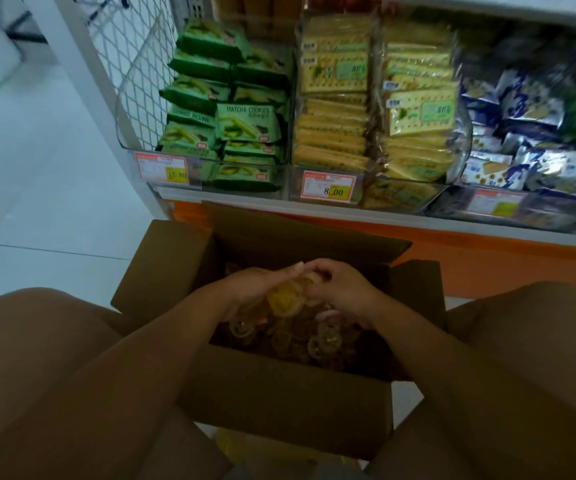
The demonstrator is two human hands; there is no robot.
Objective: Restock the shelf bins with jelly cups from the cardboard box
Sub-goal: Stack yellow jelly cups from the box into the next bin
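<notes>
Head view. I crouch before the shelf with the open cardboard box point(279, 403) on the floor point(37, 202) between my knees, its flaps folded outward. Both hands meet above the box opening around a small cluster of yellow jelly cups point(284, 297): my left hand point(262, 285) lies with its fingers nearly straight, palm pressed against the side of the cluster, while my right hand point(342, 289) curls its fingers over the cluster from the other side, so that the cups are carried between the two. Below them the loose cups point(324, 341) remaining in the box lie in a dim heap; their number cannot be told. Above, the clear shelf bins point(290, 181) hold matcha cookies point(248, 123), cracker packets point(376, 109) and blue packets point(529, 133), each fronted by a price tag point(328, 188); no bin of jelly cups shows here. Step in hand, as I judge it: gathering a handful from the box, with the transfer to a bin not yet made. The next move calls for keeping both palms pressed inward so that no cup slips out beneath, lifting clear of the box flaps, and turning toward the proper bin, which must lie outside this view, since the bins shown are stocked with other goods.
</notes>
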